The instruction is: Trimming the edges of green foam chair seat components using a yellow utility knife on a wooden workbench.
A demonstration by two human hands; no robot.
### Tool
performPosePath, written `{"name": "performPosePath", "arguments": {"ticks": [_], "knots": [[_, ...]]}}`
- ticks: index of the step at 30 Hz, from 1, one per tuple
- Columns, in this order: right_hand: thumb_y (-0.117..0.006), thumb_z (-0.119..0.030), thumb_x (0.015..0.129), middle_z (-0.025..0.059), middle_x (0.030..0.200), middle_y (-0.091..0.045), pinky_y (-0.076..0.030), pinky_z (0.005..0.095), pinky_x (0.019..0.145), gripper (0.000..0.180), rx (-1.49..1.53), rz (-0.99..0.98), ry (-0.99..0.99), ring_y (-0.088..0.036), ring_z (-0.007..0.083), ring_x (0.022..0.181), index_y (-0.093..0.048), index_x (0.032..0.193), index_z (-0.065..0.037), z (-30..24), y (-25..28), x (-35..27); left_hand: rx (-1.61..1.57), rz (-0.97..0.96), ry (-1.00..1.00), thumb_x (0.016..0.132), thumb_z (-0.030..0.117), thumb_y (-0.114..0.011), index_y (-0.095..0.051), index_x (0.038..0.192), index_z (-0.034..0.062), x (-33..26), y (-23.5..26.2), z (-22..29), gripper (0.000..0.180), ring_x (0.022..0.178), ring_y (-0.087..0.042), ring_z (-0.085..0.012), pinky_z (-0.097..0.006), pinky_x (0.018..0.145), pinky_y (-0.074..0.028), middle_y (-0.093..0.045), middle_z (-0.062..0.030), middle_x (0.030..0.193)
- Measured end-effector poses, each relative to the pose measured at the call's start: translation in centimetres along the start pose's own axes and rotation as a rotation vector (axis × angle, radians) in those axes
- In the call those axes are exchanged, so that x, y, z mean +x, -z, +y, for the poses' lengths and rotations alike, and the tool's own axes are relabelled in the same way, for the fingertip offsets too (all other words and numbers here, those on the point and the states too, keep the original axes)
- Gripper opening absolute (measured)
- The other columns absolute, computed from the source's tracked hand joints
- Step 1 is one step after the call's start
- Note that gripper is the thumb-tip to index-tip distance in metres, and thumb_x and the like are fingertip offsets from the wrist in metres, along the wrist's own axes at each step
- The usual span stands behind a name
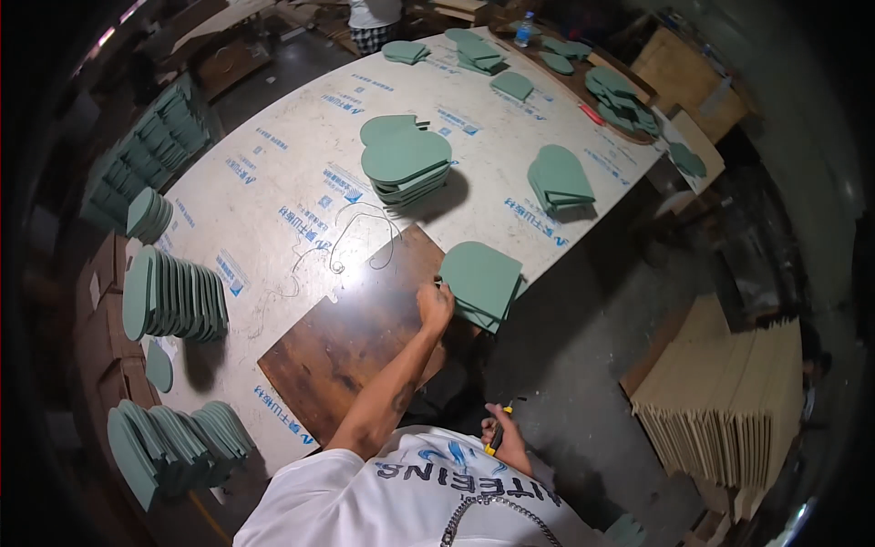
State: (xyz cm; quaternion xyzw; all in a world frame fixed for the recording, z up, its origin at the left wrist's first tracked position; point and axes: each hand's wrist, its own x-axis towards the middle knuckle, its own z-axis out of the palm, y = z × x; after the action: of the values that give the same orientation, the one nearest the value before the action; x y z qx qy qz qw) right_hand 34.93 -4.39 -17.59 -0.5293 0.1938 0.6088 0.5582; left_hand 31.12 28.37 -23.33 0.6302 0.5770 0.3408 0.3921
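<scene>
My left hand is closed in a pinch at the left edge of a small stack of green rounded-end boards. Something small shows at its fingertips, but I cannot make out what. These boards lie partly over a dark brown wooden sheet at the table's near edge. Low in front of my body, my right hand grips a slim yellow-and-black utility knife. It is off the table, and its end points up and to the right.
The white printed table carries several stacks of green boards, with more along its left edge. A loose thin cord lies near the middle. Brown sheets stand stacked at right. Across the table are a bottle and a person.
</scene>
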Motion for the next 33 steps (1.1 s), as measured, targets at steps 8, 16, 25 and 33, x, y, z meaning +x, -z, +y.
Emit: {"name": "performPosePath", "arguments": {"ticks": [8, 16, 25, 33], "knots": [[-0.069, -0.032, 0.099, 0.0045, 0.074, -0.055, -0.038, 0.0245, 0.051, 0.030, 0.126, 0.157, 0.170, -0.048, 0.0101, 0.058, -0.064, 0.115, -0.007, 6.4, 1.1, -7.4, -0.136, 0.140, -0.178, 0.093, 0.034, -0.070, -0.066, 0.104, -0.0101, 2.9, -7.1, -6.4, 0.046, 0.072, -0.064, -0.0366, -0.047, 0.071, -0.052, -0.069, -0.0224, 0.085], [-0.070, -0.034, 0.099, 0.0040, 0.075, -0.057, -0.040, 0.0263, 0.050, 0.028, 0.449, 0.184, 0.141, -0.049, 0.0114, 0.055, -0.065, 0.107, -0.007, 10.0, 8.6, -7.8, -0.396, -0.082, 0.274, 0.088, 0.018, -0.076, -0.070, 0.102, 0.0006, 8.8, -1.8, -7.0, 0.023, 0.077, -0.058, -0.0219, -0.038, 0.070, -0.050, -0.066, -0.0083, 0.088], [-0.064, -0.046, 0.101, 0.0042, 0.079, -0.061, -0.044, 0.0247, 0.052, 0.038, 0.592, 0.001, 0.096, -0.053, 0.0101, 0.056, -0.068, 0.106, -0.008, 9.2, 15.2, -5.1, -0.790, -0.507, 0.291, 0.102, 0.010, -0.057, -0.063, 0.096, 0.0029, 8.1, 5.2, -2.4, 0.011, 0.066, -0.056, -0.0143, -0.039, 0.081, -0.061, -0.059, -0.0024, 0.078], [-0.054, -0.058, 0.103, 0.0071, 0.091, -0.064, -0.050, 0.0304, 0.060, 0.053, 0.529, -0.068, 0.065, -0.057, 0.0154, 0.067, -0.059, 0.128, -0.011, 10.3, 13.8, -4.5, -0.593, -0.270, 0.475, 0.105, 0.012, -0.054, -0.059, 0.135, 0.0027, -4.4, 21.1, -10.6, 0.031, 0.097, -0.063, -0.0165, -0.036, 0.086, -0.055, -0.067, -0.0037, 0.106]]}}
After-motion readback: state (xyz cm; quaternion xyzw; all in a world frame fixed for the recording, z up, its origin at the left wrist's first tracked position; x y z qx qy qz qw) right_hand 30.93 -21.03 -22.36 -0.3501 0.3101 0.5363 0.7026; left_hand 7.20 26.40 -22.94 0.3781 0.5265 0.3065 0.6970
